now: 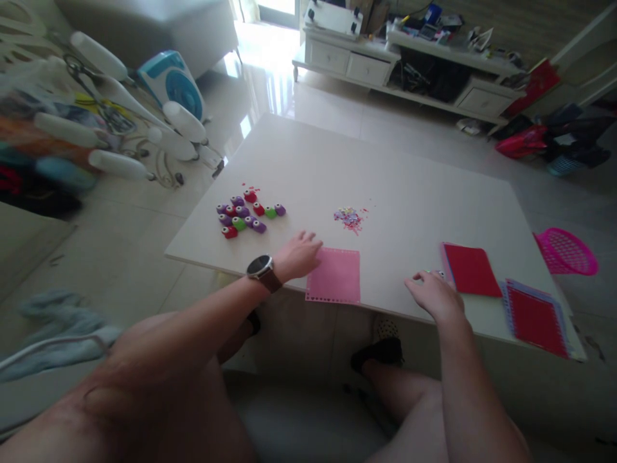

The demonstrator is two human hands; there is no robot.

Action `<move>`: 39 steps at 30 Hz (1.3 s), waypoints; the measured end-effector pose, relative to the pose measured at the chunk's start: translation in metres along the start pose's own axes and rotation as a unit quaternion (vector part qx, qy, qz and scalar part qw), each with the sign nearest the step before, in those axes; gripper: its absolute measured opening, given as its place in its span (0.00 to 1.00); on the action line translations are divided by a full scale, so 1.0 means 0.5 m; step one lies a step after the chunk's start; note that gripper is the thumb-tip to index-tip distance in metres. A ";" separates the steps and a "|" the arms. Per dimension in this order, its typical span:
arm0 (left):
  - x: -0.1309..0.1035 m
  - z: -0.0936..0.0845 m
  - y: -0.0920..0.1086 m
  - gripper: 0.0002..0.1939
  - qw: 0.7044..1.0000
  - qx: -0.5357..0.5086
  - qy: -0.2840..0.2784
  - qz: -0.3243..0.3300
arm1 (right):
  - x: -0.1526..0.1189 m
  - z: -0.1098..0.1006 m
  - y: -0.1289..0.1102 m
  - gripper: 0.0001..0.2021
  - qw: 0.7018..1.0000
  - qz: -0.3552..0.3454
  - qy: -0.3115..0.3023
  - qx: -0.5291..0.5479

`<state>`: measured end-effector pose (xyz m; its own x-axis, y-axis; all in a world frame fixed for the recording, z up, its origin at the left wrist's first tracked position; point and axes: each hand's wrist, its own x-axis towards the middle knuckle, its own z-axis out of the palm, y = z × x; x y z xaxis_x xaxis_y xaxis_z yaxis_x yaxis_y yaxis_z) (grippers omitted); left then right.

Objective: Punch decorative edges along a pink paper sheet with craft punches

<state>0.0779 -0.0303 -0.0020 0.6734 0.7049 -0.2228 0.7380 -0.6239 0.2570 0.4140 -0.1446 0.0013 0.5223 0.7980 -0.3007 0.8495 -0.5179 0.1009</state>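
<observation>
A square pink sheet of paper [333, 276] lies at the table's near edge, with rows of small cut-outs along its borders. My left hand [299, 253], wearing a wristwatch, is at the sheet's upper left corner, fingers apart and holding nothing. To the sheet's right, my right hand [434, 294] is low over the table with loosely bent fingers and nothing visible in them. A small whitish object [438, 274] shows just behind its knuckles, partly hidden. Several purple, red and green craft punches [241, 211] stand grouped on the left. Small paper bits [349, 218] lie heaped beyond the pink sheet.
On the right lie a stack with a red sheet on top [472, 270] and another red sheet with punched lilac edges [537, 318]. A pink basket [566, 251] stands beyond the table's right edge. A blue-and-white fan [173, 83] and a white lamp [120, 164] are on the left.
</observation>
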 end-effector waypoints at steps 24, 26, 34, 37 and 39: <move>0.004 -0.019 -0.042 0.16 0.964 -0.226 0.112 -0.080 | -0.030 0.034 -0.145 0.14 0.894 -0.314 0.046 0.315; 0.011 -0.013 0.011 0.17 0.939 -0.324 0.091 -0.066 | -0.049 0.028 -0.169 0.20 0.858 -0.346 0.040 0.378; 0.030 0.023 0.110 0.15 0.862 -0.503 0.051 -0.017 | -0.081 0.030 -0.202 0.10 0.759 -0.389 -0.034 0.521; 0.044 0.027 0.101 0.13 0.867 -0.496 0.053 -0.020 | -0.065 0.032 -0.187 0.11 0.774 -0.333 -0.004 0.538; 0.048 0.031 0.089 0.12 0.910 -0.406 0.082 -0.009 | -0.052 0.034 -0.175 0.13 0.798 -0.279 0.056 0.532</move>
<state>0.1274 -0.0466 -0.0106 0.5969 0.7950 -0.1085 0.4299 -0.2027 0.8798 0.3247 -0.1252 -0.0157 0.1393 0.9874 0.0747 0.4390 0.0060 -0.8985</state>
